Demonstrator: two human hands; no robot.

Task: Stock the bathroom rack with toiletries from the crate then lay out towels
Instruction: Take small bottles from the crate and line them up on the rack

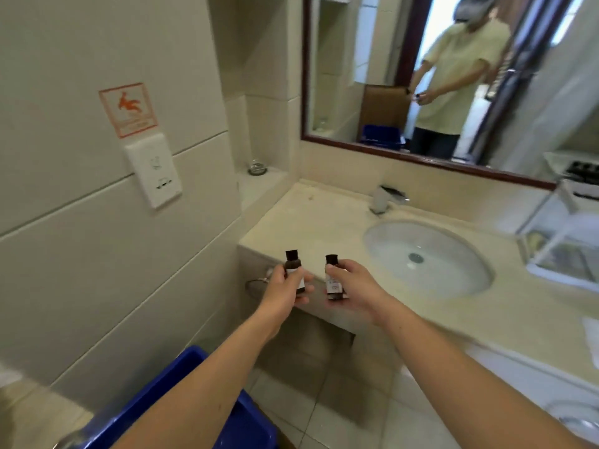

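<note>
A: Both arms out in front of the counter (311, 222), and each hand has a small brown bottle

B: Go on, left first

A: The left hand (285, 288) is wrapped round the left bottle (294, 270), fingers across its white label, dark cap poking up clear of the grip, bottle upright. The right hand (351, 281) pinches the right bottle (333, 278) from the side, thumb on the neck just under the cap, label facing us

B: Where are they against the counter?

A: Held in the air just off its near left corner, side by side, close but not touching. The sink (453, 273) sits in the counter to their right

B: And the crate?

A: The blue crate (194, 384) is down below the counter, on the left, partly under the left forearm. The rack (551, 222) stands at the counter's far right end, well apart from both bottles, with dark items on its top shelf, too blurred to name
</note>
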